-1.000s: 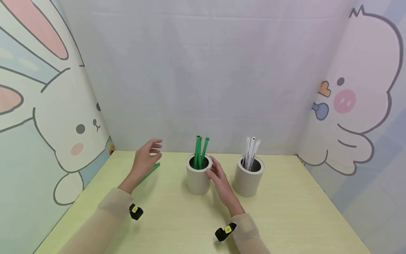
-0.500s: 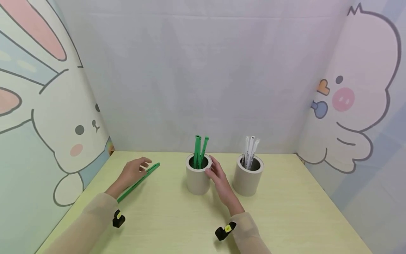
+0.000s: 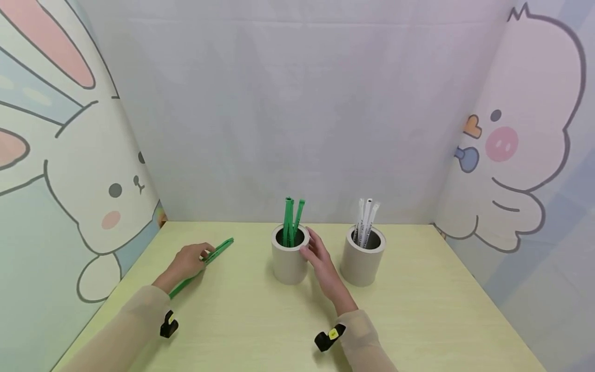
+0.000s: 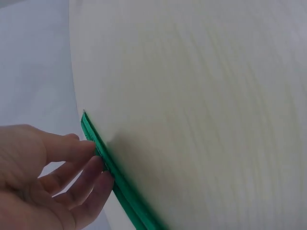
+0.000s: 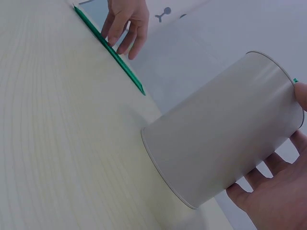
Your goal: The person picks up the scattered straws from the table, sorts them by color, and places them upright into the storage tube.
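Note:
A long green straw, which looks wrapped, lies slantwise at the table's left. My left hand is down over it, thumb and curled fingertips pinching at its sides. In the left wrist view the fingertips meet the straw near its far end. My right hand holds the right side of a beige cup, thumb at the rim and fingers round the wall. Several green straws stand in that cup. In the right wrist view the cup hides their lower parts.
A second beige cup with several white wrapped straws stands to the right of my right hand. The pale wooden table ends at a grey back curtain. Cartoon-printed panels flank both sides.
My left hand has moved left and down from above the green straw onto it, its fingers closing in. My right hand has stayed on its cup.

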Available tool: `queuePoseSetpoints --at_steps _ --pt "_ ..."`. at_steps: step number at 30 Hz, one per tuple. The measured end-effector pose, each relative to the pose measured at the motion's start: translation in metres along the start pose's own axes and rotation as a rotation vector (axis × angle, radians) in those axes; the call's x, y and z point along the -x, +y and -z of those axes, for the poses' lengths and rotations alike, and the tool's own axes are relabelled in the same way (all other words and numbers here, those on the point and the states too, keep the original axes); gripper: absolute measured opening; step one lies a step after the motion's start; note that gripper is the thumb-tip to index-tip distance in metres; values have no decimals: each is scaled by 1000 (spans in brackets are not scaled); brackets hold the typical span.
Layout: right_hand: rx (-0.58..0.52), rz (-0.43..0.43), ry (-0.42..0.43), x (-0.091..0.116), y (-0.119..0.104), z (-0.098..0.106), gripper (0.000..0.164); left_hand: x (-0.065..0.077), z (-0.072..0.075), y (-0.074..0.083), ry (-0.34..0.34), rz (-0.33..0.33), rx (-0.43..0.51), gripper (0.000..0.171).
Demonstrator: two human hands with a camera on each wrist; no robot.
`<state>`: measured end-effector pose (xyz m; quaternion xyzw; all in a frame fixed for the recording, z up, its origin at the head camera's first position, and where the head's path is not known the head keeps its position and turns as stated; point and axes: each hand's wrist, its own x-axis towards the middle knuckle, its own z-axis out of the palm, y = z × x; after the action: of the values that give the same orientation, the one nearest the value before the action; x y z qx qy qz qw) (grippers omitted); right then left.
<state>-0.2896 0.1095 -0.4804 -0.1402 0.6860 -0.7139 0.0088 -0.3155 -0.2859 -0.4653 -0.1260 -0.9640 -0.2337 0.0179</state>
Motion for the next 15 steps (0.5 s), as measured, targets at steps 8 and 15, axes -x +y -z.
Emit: queuePoseSetpoints --at_steps 8,15 --pt "1 -4 -5 -1 1 -1 68 0 -5 -4 2 28 -28 36" --pt "4 5 -2 0 2 0 68 1 -5 -2 -8 15 -25 34"
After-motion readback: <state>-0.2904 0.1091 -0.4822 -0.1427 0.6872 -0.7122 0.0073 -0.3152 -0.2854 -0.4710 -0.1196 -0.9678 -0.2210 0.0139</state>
